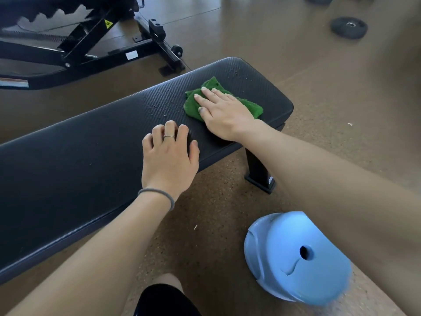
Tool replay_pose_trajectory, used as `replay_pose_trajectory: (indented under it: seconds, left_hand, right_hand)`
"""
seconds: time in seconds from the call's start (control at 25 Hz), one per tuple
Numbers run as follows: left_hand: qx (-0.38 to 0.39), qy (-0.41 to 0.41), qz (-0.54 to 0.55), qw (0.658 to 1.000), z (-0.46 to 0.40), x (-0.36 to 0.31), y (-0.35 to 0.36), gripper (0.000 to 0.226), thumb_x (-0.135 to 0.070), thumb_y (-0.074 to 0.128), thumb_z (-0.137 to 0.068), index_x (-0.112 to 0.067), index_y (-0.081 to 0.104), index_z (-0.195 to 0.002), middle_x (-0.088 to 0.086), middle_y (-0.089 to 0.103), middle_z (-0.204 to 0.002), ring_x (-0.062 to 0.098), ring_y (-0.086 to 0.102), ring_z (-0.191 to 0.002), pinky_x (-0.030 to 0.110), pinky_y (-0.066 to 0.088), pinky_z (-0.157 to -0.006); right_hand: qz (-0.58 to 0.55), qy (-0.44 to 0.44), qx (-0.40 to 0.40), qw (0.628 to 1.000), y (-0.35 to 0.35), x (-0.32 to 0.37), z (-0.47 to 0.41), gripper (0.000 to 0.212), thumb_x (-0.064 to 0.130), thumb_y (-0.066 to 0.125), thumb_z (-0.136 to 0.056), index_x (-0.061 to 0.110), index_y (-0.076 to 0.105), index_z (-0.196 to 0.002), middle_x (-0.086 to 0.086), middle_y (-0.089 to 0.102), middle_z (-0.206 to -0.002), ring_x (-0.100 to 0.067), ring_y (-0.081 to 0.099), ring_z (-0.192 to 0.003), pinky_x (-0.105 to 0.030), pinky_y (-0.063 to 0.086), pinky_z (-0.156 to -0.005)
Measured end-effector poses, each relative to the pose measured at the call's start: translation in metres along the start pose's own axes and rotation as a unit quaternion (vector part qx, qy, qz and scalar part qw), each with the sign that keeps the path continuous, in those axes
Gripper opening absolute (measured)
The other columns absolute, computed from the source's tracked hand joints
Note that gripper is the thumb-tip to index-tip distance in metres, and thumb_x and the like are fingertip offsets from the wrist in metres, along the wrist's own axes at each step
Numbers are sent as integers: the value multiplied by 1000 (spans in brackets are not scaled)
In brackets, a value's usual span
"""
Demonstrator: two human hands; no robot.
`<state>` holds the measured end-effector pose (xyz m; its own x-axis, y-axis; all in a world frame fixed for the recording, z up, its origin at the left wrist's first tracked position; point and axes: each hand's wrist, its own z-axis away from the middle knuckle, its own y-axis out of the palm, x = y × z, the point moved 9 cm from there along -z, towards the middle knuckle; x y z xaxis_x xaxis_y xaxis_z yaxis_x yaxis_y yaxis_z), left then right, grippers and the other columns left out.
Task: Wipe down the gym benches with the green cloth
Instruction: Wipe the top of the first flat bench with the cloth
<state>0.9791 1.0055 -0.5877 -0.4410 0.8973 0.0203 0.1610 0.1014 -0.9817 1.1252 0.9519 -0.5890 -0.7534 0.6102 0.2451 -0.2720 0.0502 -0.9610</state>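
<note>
Head view: wiping the far end of a flat bench.
The right hand (224,112) presses flat, fingers straight, on one green cloth (198,106) atop the tabletop (68,169), whose long axis stretches unwiped to the left; the left hand (169,156) braces beside it, fingers curled, holding nothing. A second bench (75,44) stands beyond.

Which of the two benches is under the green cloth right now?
The flat bench nearest the camera; the right hand presses the green cloth on it. The adjustable bench behind is untouched.

green cloth (224,100) on a black counter (91,151) with a fine diagonal weave pattern, speckled brown floor (341,99), pale blue shoe (296,256), grey hair tie (157,195), black frame (91,42) with a yellow sticker (108,24).
</note>
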Motion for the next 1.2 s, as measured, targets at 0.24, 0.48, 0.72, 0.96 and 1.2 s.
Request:
replay_pose_trajectory:
  seconds: [0.24, 0.48, 0.72, 0.96, 1.2]
  left_hand:
    - [-2, 3, 6, 1000, 2, -1, 1, 38, -42, 33, -105, -16, 49, -126, 13, 52, -134, 36, 47, -124, 51, 41, -101]
    - [-5, -7, 5, 1000, 0, 1, 3, 39, -42, 33, -103, -16, 51, -126, 11, 52, -132, 35, 46, -124, 50, 40, -101]
    - [-14, -20, 14, 1000, 1, 3, 1, 37, -42, 38, -103, -17, 52, -125, 10, 52, -133, 35, 46, -125, 51, 40, -103]
    - [-25, -35, 14, 999, 0, 4, -2, 35, -41, 40, -103, -16, 55, -123, 8, 54, -135, 33, 47, -127, 49, 40, -105]
    - [-37, -54, 25, 998, 1, 5, -2, 44, -46, 37, -100, -20, 60, -127, 3, 55, -135, 30, 48, -127, 47, 40, -107]
  right_hand:
    - [43, -43, -13, 998, 16, 25, 65, 54, 40, 18, -112, 27, 16, -165, 2, 8, -173, -17, 4, -160, -38, 3, -129]
    - [24, -39, 8, 999, 2, 5, -1, 55, 42, 16, -112, 29, 15, -165, 4, 6, -174, -15, 3, -160, -37, 2, -128]
    - [44, -37, -4, 998, 6, 19, 9, 56, 40, 15, -112, 25, 13, -166, 1, 4, -174, -19, 2, -160, -41, 2, -130]
    - [37, -139, 25, 989, 8, 26, 23, 54, 41, 17, -112, 30, 15, -165, 4, 6, -174, -17, 3, -160, -40, 3, -129]
    - [39, -118, 31, 992, -1, 14, -47, 55, 39, 16, -111, 29, 14, -165, 3, 4, -174, -19, 2, -160, -42, 2, -129]
